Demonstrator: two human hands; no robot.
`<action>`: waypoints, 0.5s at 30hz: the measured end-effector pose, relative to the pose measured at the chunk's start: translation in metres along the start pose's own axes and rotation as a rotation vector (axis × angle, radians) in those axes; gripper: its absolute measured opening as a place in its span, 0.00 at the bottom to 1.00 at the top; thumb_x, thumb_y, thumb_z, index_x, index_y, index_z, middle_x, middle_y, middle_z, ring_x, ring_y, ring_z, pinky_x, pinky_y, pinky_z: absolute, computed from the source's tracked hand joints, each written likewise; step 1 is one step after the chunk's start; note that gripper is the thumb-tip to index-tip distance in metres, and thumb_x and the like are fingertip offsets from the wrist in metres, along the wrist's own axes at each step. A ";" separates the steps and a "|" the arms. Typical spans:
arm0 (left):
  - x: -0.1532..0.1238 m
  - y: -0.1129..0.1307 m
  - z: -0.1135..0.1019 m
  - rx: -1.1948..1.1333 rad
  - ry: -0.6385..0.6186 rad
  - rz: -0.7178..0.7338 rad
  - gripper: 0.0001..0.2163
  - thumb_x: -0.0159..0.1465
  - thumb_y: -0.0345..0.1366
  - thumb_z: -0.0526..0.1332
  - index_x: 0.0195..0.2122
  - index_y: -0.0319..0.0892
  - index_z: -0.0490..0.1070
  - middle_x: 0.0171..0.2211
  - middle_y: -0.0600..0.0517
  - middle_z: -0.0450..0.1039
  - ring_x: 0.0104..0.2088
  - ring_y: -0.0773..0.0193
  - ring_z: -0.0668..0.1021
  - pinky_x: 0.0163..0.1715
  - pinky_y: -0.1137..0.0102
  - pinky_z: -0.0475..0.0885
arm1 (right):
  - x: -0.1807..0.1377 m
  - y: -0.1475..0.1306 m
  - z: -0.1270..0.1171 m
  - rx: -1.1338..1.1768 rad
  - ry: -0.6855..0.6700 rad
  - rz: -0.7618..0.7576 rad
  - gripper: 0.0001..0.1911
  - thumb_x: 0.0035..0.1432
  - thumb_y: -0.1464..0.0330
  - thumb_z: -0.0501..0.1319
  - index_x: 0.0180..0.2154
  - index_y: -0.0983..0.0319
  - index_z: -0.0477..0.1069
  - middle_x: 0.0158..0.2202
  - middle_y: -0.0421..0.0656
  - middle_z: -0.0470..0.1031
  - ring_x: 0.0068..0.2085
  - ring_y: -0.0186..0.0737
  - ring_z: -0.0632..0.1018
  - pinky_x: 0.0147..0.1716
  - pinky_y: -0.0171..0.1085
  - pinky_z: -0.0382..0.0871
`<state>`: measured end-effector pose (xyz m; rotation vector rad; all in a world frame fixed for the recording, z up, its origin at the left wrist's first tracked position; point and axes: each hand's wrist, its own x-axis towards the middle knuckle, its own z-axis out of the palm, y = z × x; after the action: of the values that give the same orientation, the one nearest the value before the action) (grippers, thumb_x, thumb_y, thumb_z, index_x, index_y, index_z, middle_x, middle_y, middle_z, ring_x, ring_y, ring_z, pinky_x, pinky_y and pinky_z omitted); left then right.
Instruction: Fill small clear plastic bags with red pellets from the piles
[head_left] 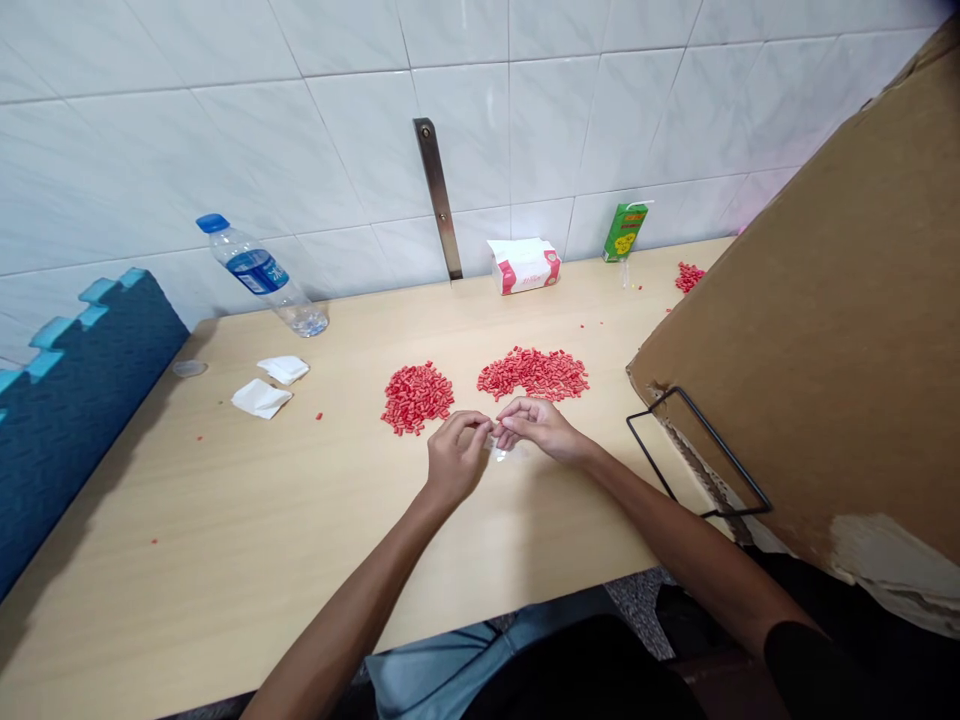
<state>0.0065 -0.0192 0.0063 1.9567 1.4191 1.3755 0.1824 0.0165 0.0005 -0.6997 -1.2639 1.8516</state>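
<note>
We have a white tiled wall (247,140) running along the far edge of a pale table (300,520), with a tall sheet of brown cardboard (840,330) rising over the table's right side and a blue foam mat (82,400) standing along its left edge. A black wire frame (724,447) is beside the cardboard, toward the table's near right corner. Near the far left corner we see a clear bottle (259,270) with a blue cap; a metal strip (438,195) is fixed to the wall behind the far edge, a tissue pack (529,268) sits to its right, and a green carton (625,232) is farther right along that edge. Our hands meet over the table: with the left hand (455,458) we press thumb and forefinger together, on what is too small to tell, and with the right hand (544,428), fingers curled, we pinch a small red piece (501,422). Just beyond the hands lie a wider red pile (551,375) on the right and a rounder red pile (417,397) on the left; a smaller heap (688,277) sits near the far edge, beside the cardboard. Two folded papers (261,398) lie toward the left edge, with a clear disc (190,368) near the far left corner. Just below our fingertips shows a scrap of clear plastic (500,454).
</note>
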 end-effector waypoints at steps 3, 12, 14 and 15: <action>0.000 0.001 0.001 -0.196 0.013 -0.170 0.06 0.61 0.38 0.62 0.32 0.41 0.74 0.31 0.49 0.76 0.34 0.63 0.78 0.38 0.67 0.74 | -0.001 0.000 0.006 0.097 0.025 0.055 0.20 0.49 0.56 0.69 0.35 0.63 0.69 0.31 0.44 0.80 0.30 0.36 0.81 0.34 0.38 0.76; 0.001 0.008 0.006 -0.575 0.036 -0.344 0.07 0.57 0.39 0.66 0.29 0.41 0.77 0.33 0.49 0.74 0.37 0.64 0.75 0.39 0.70 0.71 | -0.004 0.004 0.019 0.168 0.005 0.136 0.20 0.50 0.55 0.69 0.35 0.64 0.69 0.29 0.43 0.80 0.29 0.34 0.81 0.32 0.34 0.75; 0.001 0.011 0.006 -0.608 0.038 -0.372 0.07 0.56 0.40 0.67 0.29 0.41 0.77 0.32 0.50 0.73 0.35 0.65 0.75 0.38 0.70 0.70 | -0.004 0.005 0.021 0.200 -0.015 0.141 0.20 0.51 0.55 0.68 0.36 0.64 0.69 0.29 0.43 0.80 0.29 0.34 0.81 0.31 0.33 0.74; 0.001 0.012 0.006 -0.613 0.038 -0.381 0.08 0.56 0.40 0.67 0.29 0.41 0.77 0.32 0.50 0.73 0.35 0.65 0.75 0.38 0.70 0.70 | -0.005 0.005 0.021 0.218 -0.018 0.141 0.20 0.51 0.56 0.68 0.36 0.64 0.69 0.29 0.43 0.81 0.29 0.34 0.82 0.31 0.32 0.74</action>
<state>0.0181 -0.0215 0.0126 1.2109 1.1247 1.4429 0.1668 0.0007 0.0036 -0.6678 -1.0260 2.0770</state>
